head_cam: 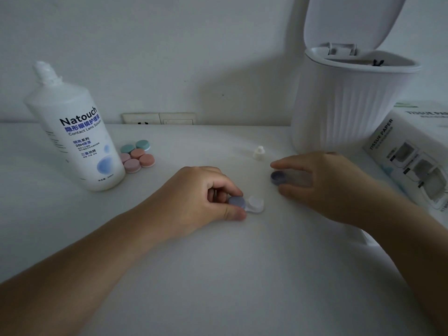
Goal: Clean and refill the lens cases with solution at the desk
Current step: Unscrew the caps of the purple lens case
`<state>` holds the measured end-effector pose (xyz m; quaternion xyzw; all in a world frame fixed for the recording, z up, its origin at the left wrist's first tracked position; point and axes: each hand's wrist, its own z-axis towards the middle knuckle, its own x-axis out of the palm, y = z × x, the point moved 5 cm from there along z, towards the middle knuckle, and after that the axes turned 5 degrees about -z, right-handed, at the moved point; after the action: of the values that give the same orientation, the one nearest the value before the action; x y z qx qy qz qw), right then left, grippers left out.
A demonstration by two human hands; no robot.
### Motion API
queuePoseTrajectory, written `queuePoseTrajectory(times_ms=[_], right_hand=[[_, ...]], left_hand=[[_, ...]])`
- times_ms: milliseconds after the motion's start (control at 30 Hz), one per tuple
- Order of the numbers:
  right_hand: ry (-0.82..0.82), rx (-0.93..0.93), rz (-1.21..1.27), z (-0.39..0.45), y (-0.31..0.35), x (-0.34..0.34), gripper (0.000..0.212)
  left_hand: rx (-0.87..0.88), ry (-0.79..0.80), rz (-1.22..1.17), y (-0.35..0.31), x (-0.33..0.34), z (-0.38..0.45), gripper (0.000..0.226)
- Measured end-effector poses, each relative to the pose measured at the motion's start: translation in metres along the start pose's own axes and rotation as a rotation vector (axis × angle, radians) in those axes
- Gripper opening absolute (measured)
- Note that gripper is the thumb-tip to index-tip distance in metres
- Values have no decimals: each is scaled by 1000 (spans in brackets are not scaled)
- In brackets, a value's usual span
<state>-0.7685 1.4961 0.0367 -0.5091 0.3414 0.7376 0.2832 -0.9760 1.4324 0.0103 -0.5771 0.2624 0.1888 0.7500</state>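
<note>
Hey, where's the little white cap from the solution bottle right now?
In the head view the small white cap stands on the desk right of centre, just in front of the white bin and a little beyond the right hand.

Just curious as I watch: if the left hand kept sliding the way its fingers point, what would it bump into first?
The left hand points right, pinching the capped end of the lens case. Beyond the case's open well, the desk looks bare; the right hand sits slightly farther back, though depth is uncertain.

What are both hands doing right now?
Left hand: pinching the purple-capped side of the clear plastic lens case.
Right hand: holding a loose purple round cap.
</note>
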Motion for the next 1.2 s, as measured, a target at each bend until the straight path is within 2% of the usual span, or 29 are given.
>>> queuePoseTrajectory(times_ms=[67,167,267,367,500,1200], right_hand=[[-31,-86,19,-1,7,-4,32],[49,-142,137,-6,20,-4,38],[130,-112,193,-8,27,9,31],[142,-85,227,-7,28,19,19],[153,-63,293,-6,26,21,14],[182,-40,382,-6,27,23,16]], left_hand=[[-1,0,7,0,0,0,22],[-7,5,31,0,0,0,24],[0,1,52,0,0,0,24],[-6,5,55,0,-1,1,25],[20,60,71,-2,-1,-1,28],[-34,-10,89,-5,2,-6,10]])
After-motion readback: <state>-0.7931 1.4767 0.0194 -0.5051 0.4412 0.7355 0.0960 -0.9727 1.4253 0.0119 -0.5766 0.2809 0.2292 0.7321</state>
